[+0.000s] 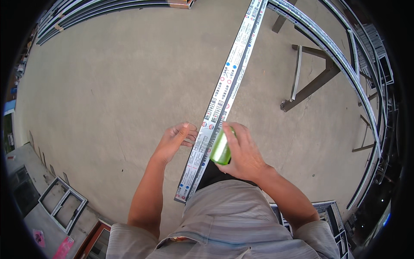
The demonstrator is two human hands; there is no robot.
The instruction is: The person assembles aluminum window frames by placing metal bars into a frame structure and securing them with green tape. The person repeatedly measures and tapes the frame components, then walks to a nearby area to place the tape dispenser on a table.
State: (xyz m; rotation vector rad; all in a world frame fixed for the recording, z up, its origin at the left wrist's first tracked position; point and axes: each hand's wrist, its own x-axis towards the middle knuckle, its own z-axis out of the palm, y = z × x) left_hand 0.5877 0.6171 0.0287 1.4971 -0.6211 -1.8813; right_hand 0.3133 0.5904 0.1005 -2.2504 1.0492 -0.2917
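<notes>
Profile bar (pixel 220 97), covered with printed white film, was positioned diagonally over floor (pixel 108 95), near end beside grey shirt (pixel 233 207). Green object (pixel 220 149), blurred, was gripped in right hand (pixel 244 152) over bar's right edge; contact with bar could not be determined. Left hand (pixel 174 140) was held at bar's left edge, fingers loosely curved and parted; fingertip contact also could not be confirmed. Brown angled stand (pixel 312 87) was placed at right, beneath long profiles (pixel 330 45). Pale rectangular frame (pixel 61 203) was seen at lower left.
</notes>
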